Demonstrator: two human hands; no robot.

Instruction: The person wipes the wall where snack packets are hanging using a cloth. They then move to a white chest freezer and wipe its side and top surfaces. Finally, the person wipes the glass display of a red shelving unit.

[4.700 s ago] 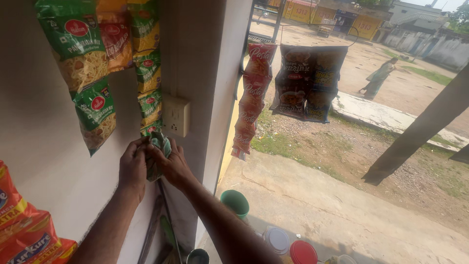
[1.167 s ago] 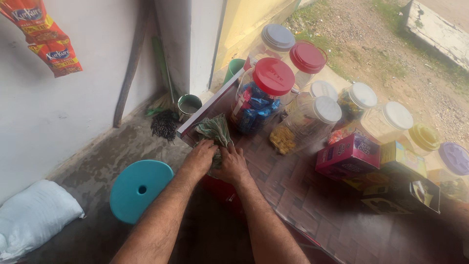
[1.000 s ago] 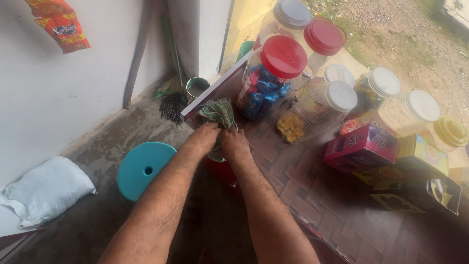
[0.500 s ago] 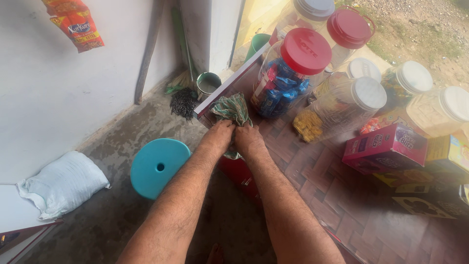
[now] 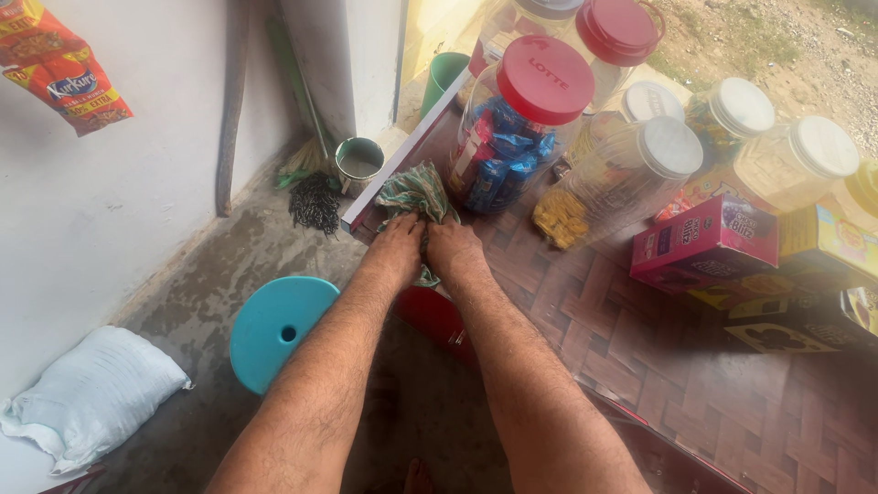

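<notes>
Spreading across the right of the view, a brown woven-pattern counter [image 5: 640, 366] carries the stock: a large clear jar with a red lid [image 5: 512, 137] holding blue-wrapped sweets, white-lidded jars [image 5: 631, 174] just beside it, and a pink carton [image 5: 704, 242] farther right. Below the counter's near corner a blue round stool [image 5: 274, 325] is seen on the grey floor, with a pale stuffed sack [image 5: 87, 398] well apart at the wall and a small metal cup [image 5: 358, 165] by the broom bristles. At the counter's left corner a green patterned cloth [image 5: 416, 192] is bunched, touching the base of the red-lidded jar. It is clasped from behind by the left hand [image 5: 395, 256] and the right hand [image 5: 455, 256], side by side, fingers curled into its folds. The step in hand is judged to be wiping the counter corner. A firm downward press and a steady sweep clear of the jar are called for next.
</notes>
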